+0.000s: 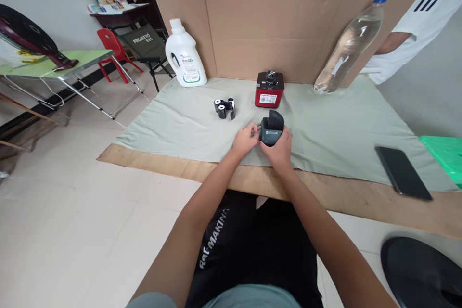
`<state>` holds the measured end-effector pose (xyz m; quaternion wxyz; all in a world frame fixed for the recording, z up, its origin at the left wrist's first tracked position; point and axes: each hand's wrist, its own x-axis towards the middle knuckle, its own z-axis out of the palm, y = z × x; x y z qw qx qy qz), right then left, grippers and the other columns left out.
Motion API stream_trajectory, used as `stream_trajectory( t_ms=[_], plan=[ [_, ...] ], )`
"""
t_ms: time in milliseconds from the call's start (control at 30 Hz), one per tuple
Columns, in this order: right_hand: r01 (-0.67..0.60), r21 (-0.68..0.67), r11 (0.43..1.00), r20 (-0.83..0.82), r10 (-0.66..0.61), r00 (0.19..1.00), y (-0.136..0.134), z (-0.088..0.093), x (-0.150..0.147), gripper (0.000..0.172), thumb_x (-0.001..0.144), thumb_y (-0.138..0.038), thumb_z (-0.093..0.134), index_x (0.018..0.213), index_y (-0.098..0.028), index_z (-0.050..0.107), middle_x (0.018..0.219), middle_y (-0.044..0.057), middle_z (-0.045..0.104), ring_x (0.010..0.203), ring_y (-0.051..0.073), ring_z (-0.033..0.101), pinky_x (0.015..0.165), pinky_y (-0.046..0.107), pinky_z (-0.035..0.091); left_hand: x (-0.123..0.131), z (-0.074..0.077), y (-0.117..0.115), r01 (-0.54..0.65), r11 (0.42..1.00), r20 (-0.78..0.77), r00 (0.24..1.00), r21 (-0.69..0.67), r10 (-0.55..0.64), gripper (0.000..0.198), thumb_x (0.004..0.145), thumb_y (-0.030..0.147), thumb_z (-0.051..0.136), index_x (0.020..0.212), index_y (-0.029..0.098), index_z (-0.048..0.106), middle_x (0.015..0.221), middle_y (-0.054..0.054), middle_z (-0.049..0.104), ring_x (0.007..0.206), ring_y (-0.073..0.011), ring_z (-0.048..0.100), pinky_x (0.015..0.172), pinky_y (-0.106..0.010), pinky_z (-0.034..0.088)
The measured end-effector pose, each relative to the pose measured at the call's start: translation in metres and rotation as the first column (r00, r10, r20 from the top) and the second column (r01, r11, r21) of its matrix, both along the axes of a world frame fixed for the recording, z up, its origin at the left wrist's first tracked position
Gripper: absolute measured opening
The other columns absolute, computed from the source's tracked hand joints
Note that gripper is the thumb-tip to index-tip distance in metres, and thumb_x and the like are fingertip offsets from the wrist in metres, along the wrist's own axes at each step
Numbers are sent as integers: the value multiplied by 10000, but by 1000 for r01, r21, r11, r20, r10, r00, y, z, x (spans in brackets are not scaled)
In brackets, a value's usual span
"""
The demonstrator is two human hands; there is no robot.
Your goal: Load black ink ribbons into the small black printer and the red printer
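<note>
A small dark-grey receipt printer with its black lid raised sits on the cloth near the table's front edge. My right hand wraps round its right side and near face, with the thumb at its lower left. At the printer's left side is my left hand, fingers curled together; whether they pinch something small there I cannot make out. Several small black paper rolls with white cores lie together behind my left hand. Just beyond the printer stands a red and black box-shaped device with a white label and something shiny on top.
A white detergent jug and a tilted clear bottle stand against the cardboard screen. At the right lie a phone and green plastic. A person's white sleeve shows behind the screen. A black stool-like disc is below right.
</note>
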<state>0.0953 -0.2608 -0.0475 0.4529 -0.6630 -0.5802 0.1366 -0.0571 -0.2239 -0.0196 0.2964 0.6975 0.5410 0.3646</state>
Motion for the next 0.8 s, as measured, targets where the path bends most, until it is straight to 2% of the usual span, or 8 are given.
stream_trajectory(
  t_ms=[200, 300, 467, 533, 633, 800],
  plan=[
    [-5, -10, 1000, -3, 5, 1000, -2, 3, 1, 1023, 676, -410, 835, 1518, -145, 318, 1455, 232, 481, 1409, 403, 448, 1193, 575, 404, -2, -9, 4, 44, 998, 146, 988, 40, -49, 189, 883, 68, 519, 924, 253, 528, 1110, -38, 830, 1255, -252, 738, 914, -343, 574],
    [-9, -14, 1000, -12, 8, 1000, -3, 4, 1, 1026, 675, -403, 837, 1519, -116, 331, 1454, 239, 482, 1421, 403, 437, 1207, 561, 396, -1, -11, 5, 44, 999, 196, 979, 27, -49, 202, 880, 54, 512, 941, 246, 529, 1148, -53, 826, 1236, -238, 744, 949, -344, 571],
    [-20, -18, 1000, -1, 20, 1000, -4, 6, 1, 1013, 685, -402, 835, 1524, -124, 340, 1482, 226, 477, 1436, 398, 418, 1214, 560, 392, 1, -6, 3, 18, 1000, 216, 976, -19, -14, 208, 870, 48, 523, 968, 231, 522, 1280, -86, 798, 968, -208, 781, 936, -370, 583],
    [-22, -22, 1000, 8, 22, 1000, -4, 6, 2, 1013, 691, -410, 835, 1529, -136, 336, 1494, 221, 474, 1440, 396, 412, 1216, 566, 389, 2, -3, 2, 9, 1000, 228, 974, -21, -4, 243, 864, 18, 503, 980, 231, 519, 1297, -81, 791, 1026, -207, 779, 977, -368, 575],
    [-18, -31, 999, 13, 18, 1000, -4, 7, 2, 1036, 687, -421, 842, 1539, -125, 331, 1493, 225, 475, 1435, 395, 421, 1219, 562, 388, 1, -2, 1, 0, 1000, 258, 966, -6, 1, 306, 852, -32, 459, 982, 239, 518, 1264, -53, 798, 1243, -211, 736, 1052, -355, 550],
    [-3, -59, 998, -1, 3, 1000, -5, 8, 1, 1106, 671, -426, 843, 1576, -87, 307, 1543, 259, 459, 1474, 407, 414, 1231, 558, 379, 0, -7, 1, 92, 996, 273, 958, -18, -84, 312, 855, -35, 452, 968, 244, 531, 1268, -60, 798, 1368, -219, 675, 1119, -382, 535]
  ],
)
